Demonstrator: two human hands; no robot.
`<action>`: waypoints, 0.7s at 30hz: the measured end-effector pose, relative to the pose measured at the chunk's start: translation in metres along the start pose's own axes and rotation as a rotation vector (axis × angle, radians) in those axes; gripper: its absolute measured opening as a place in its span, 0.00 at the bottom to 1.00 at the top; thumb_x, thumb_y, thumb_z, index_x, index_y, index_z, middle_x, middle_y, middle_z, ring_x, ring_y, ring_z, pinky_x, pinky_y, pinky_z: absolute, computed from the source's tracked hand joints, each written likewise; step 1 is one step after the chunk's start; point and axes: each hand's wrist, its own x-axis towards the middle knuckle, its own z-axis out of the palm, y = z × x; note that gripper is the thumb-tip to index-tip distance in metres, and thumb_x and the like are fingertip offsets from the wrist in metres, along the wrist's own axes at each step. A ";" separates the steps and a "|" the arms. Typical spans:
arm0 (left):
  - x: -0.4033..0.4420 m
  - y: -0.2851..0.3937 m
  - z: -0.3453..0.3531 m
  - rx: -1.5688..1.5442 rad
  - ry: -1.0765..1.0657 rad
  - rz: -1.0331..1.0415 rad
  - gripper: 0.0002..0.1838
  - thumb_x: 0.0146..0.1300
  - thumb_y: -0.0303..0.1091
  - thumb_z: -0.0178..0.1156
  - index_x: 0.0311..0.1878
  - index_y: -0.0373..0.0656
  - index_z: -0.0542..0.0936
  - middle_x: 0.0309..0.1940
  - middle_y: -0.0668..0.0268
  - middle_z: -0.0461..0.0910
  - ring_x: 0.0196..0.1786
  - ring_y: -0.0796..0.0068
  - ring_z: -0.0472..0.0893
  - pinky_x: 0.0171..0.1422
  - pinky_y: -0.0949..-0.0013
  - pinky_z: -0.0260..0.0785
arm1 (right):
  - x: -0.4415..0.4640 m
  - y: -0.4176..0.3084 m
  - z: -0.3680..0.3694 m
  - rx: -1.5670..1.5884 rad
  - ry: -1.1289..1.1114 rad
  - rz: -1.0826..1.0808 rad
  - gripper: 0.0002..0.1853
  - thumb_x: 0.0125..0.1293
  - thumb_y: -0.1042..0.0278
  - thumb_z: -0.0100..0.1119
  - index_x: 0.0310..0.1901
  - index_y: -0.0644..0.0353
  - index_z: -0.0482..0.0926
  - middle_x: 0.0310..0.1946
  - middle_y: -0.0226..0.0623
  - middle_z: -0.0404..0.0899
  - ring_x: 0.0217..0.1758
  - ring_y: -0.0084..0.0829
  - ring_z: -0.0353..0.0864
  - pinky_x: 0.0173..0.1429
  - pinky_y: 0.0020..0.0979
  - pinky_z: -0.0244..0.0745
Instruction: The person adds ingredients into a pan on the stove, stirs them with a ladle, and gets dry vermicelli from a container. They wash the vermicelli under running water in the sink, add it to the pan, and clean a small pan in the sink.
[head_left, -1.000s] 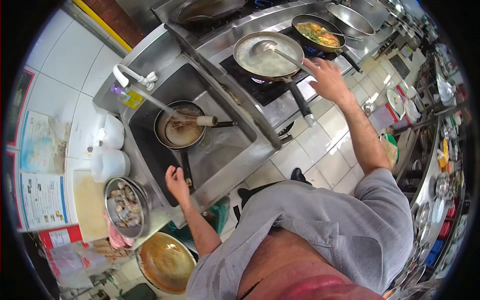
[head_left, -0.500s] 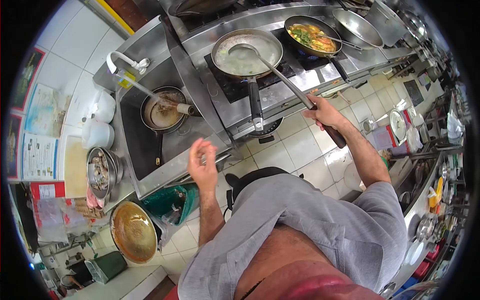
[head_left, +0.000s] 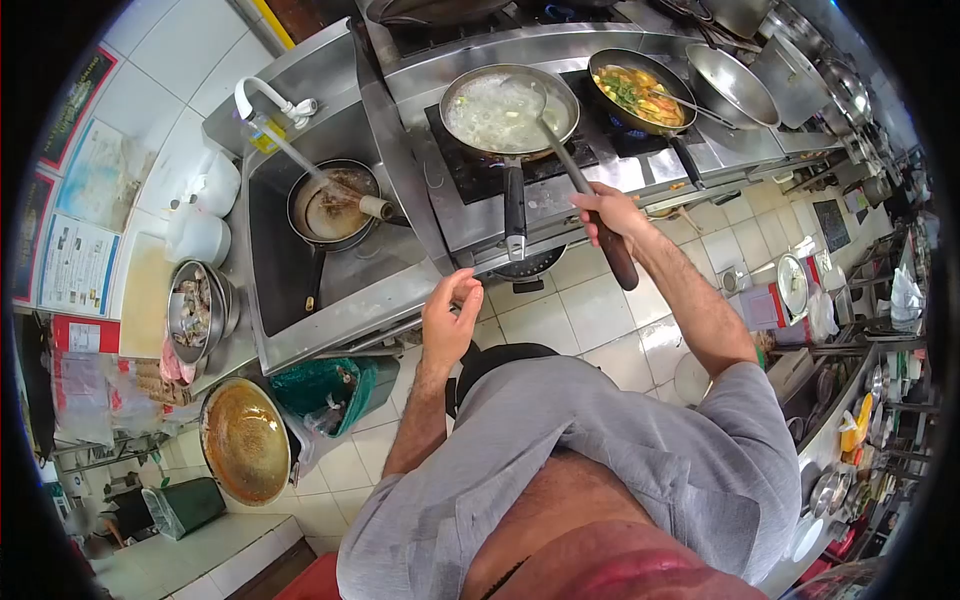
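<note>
My right hand is wrapped around the dark handle of a long ladle. The ladle's bowl dips into whitish, bubbling liquid in a frying pan on the stove, with a few pale pieces afloat. My left hand hangs in the air by the counter's front edge, to the left of the pan's handle. It holds nothing, and its fingers are loosely bent. To the right, a second frying pan sits over a blue flame, holding an orange-red dish with greens and a metal utensil.
Water runs from the faucet into a pan in the sink. Nearby stand a metal bowl of scraps, a green-lined bin and a stained pan. An empty metal wok is at the right.
My right hand has drawn left, and the ladle now stands steeper, its bowl farther right in the pan. The liquid bubbles more. My left hand has shifted slightly right, nearer the pan's handle.
</note>
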 end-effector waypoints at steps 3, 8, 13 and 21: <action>0.001 -0.003 0.004 -0.003 -0.042 -0.040 0.15 0.59 0.25 0.58 0.50 0.37 0.73 0.35 0.65 0.78 0.35 0.79 0.78 0.42 0.74 0.71 | 0.009 -0.005 0.000 0.572 -0.253 0.217 0.10 0.63 0.68 0.53 0.41 0.65 0.68 0.18 0.26 0.64 0.15 0.17 0.65 0.16 0.21 0.63; 0.001 -0.010 0.009 -0.002 -0.114 -0.086 0.16 0.58 0.26 0.59 0.50 0.38 0.73 0.35 0.66 0.78 0.35 0.80 0.78 0.42 0.75 0.70 | -0.007 0.006 -0.011 0.936 -0.509 0.214 0.07 0.63 0.71 0.52 0.40 0.62 0.69 0.20 0.25 0.66 0.14 0.12 0.63 0.15 0.17 0.59; 0.003 -0.015 0.017 -0.019 -0.149 -0.102 0.16 0.58 0.26 0.59 0.50 0.39 0.73 0.35 0.66 0.78 0.35 0.81 0.77 0.40 0.75 0.69 | -0.032 0.007 0.000 0.392 -0.182 -0.017 0.20 0.59 0.71 0.54 0.55 0.58 0.66 0.21 0.24 0.65 0.13 0.15 0.61 0.13 0.19 0.60; 0.009 -0.022 0.018 -0.032 -0.205 -0.134 0.17 0.59 0.27 0.59 0.52 0.39 0.71 0.37 0.66 0.78 0.37 0.81 0.77 0.41 0.76 0.69 | -0.009 0.006 -0.040 -0.646 0.149 -0.334 0.38 0.52 0.78 0.57 0.66 0.58 0.54 0.17 0.34 0.71 0.14 0.23 0.70 0.19 0.28 0.66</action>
